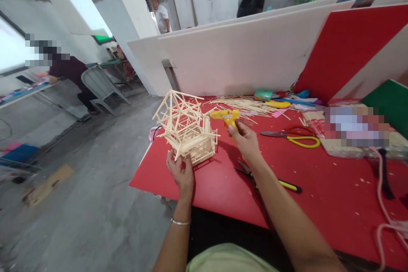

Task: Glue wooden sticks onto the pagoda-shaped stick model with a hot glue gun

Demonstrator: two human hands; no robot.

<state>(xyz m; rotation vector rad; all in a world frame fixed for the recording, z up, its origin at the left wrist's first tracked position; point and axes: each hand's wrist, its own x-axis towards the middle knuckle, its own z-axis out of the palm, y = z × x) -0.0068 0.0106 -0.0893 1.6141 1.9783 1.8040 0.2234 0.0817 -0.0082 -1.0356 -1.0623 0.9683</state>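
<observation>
- One stick model (194, 138) is standing on the red tabletop (219, 191), close to its left edge, its roof sticks jutting out past the walls.
- The left hand (181, 171) is touching the model's near lower side, fingers curling up (whether they are pinching a stick, I cannot tell), and its wrist is crossing the table's front edge.
- The right hand (245, 138) is clamping its fingers around the handle of a yellow glue gun (227, 115), whose nozzle is pointing left, near the model's upper right side.
- Below that hand, black-and-yellow cutters (289, 185) are lying partly under the forearm; scissors (283, 134) are lying further right, with red surface showing between them.
- Behind, loose sticks (240, 104) are spreading along the foot of a white board (236, 59), which is bounding the far side.
</observation>
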